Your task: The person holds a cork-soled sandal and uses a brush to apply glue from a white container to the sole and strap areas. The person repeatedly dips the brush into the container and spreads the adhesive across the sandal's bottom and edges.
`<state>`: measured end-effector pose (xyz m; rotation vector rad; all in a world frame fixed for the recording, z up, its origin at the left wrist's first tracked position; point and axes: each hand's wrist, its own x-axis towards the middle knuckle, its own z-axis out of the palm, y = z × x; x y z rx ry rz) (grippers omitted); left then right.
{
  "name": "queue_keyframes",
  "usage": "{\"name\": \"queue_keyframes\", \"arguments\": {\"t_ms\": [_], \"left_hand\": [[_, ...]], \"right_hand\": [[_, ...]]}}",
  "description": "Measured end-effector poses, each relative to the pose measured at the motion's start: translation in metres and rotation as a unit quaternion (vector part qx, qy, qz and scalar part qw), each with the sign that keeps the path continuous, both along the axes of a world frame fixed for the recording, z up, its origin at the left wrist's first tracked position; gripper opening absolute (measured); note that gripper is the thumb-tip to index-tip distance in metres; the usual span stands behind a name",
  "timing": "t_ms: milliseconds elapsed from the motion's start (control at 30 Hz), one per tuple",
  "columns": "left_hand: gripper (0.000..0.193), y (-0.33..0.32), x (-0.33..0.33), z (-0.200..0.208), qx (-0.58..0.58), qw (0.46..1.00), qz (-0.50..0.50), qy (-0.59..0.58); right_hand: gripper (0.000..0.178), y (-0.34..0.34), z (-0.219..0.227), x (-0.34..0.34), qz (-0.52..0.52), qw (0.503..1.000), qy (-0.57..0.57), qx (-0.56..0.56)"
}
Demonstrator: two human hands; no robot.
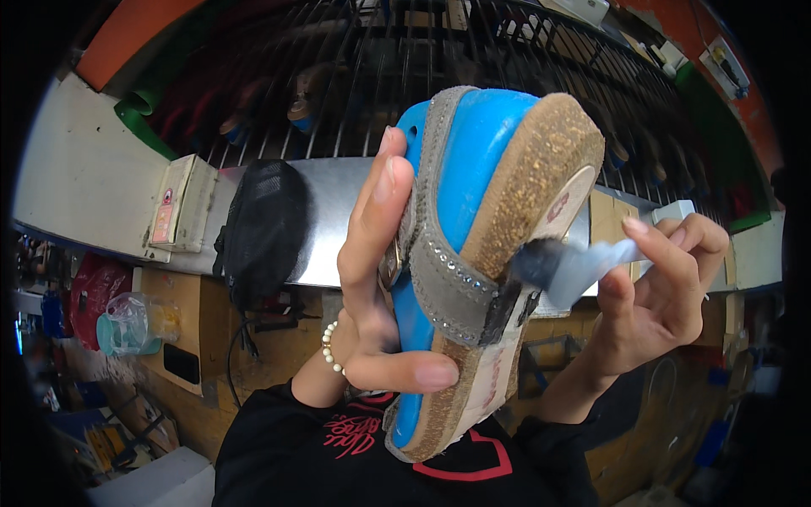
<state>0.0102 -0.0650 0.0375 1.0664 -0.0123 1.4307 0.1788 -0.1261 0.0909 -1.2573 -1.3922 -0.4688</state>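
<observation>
My left hand (pixel 365 291) is wrapped round a blue shoe last (pixel 488 148) carrying a sandal. Its cork footbed (pixel 517 194) has a pale insert along the middle and is tilted up to the right. A grey strap (pixel 449 287) with small sparkling studs crosses the last and ends in a dark patch at the footbed. Between the thumb and fingers of my right hand (pixel 663 291) is a brush (pixel 583 269) with a pale bluish handle, blurred by motion. Its dark bristles touch the footbed close to the strap end.
Beyond the metal ledge (pixel 334 198) runs a rack of dark rods (pixel 279 93), with more blue lasts (pixel 300 117) among them. A black mesh-covered object (pixel 269 220) stands on the ledge beside a pale box (pixel 182 203). Lower left are a phone (pixel 182 363) and a plastic-wrapped container (pixel 127 325).
</observation>
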Motion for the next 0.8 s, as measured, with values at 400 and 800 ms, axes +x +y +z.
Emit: {"name": "queue_keyframes", "arguments": {"t_ms": [400,800], "left_hand": [[0.100,0.006,0.015,0.024,-0.046,0.999,-0.023,-0.016],[0.079,0.049,-0.004,0.009,0.002,0.991,-0.089,-0.102]], "right_hand": [[0.052,-0.002,-0.015,0.016,0.143,0.989,-0.008,-0.031],[0.054,-0.008,-0.022,0.010,0.153,0.987,-0.037,0.021]]}}
